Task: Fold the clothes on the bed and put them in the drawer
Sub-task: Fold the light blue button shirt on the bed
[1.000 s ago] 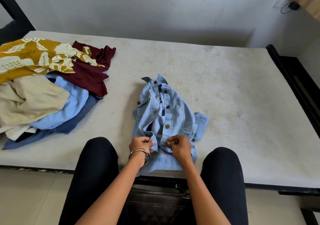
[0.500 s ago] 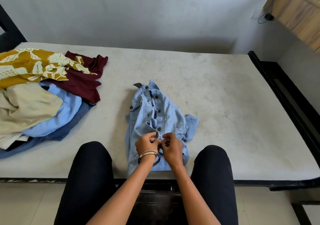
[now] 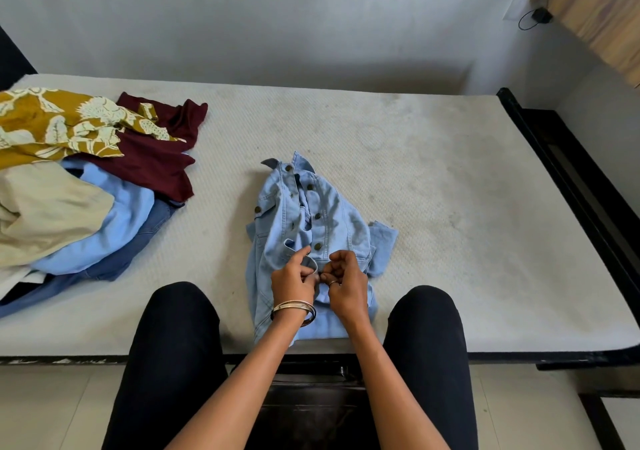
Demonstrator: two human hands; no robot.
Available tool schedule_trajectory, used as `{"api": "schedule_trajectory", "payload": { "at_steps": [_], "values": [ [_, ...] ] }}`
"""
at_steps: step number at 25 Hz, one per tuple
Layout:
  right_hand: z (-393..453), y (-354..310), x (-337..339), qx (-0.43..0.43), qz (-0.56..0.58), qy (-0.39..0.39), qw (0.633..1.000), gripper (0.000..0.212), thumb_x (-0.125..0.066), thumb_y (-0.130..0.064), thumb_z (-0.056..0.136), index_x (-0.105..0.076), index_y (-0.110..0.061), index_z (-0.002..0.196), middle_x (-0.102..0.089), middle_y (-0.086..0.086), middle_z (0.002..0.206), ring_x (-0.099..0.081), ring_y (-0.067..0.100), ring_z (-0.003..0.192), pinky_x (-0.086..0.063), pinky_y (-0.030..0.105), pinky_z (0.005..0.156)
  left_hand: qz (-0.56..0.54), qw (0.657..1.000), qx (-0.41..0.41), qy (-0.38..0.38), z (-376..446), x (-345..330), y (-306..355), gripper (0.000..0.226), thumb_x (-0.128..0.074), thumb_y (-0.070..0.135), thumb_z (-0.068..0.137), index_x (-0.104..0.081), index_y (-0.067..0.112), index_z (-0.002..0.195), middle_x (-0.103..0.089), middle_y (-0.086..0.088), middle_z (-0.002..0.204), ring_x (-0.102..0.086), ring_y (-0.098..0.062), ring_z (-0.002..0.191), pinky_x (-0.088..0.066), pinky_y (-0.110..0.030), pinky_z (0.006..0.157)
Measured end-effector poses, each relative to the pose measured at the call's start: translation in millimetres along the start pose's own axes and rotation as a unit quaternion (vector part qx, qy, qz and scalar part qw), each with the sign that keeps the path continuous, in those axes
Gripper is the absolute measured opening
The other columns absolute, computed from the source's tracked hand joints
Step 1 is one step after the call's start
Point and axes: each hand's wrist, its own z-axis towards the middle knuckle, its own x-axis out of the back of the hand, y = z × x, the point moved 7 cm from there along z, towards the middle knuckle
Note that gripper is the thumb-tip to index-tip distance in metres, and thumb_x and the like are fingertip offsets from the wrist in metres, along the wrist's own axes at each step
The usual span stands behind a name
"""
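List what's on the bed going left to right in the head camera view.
Pile of unfolded clothes → bare mattress → light denim shirt, with the left hand then the right hand pinching its front → bare mattress again → black bed frame.

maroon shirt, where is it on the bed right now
In the head view the maroon shirt lies at the left of the mattress, in the clothes pile, partly under the mustard floral garment and over the light blue garment.

Bed (image 3: 433, 179) with bare white mattress, bearing a crumpled light-blue denim shirt (image 3: 329, 221) at 6 o'clock and a heap of clothes (image 3: 86, 186) at 9 o'clock.
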Motion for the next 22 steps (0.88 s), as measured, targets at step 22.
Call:
{"api": "schedule_trajectory", "payload": {
  "at_steps": [22],
  "values": [
    [23,-37,-3,0.021,-0.047,-0.002,0.999,0.060,-0.055,0.017,0.076,-0.051,-0.014,0.127,-0.059,-0.001,0.075,-0.057,0.009,0.063,-0.049,0.015,0.055,0.045,0.994,-0.078,0.055,10,3,19,0.064,-0.069,-0.006,0.074,-0.055,0.011,0.134,-0.067,-0.006,0.066,-0.063,-0.023,0.061,-0.049,-0.030,0.062]
  ]
}}
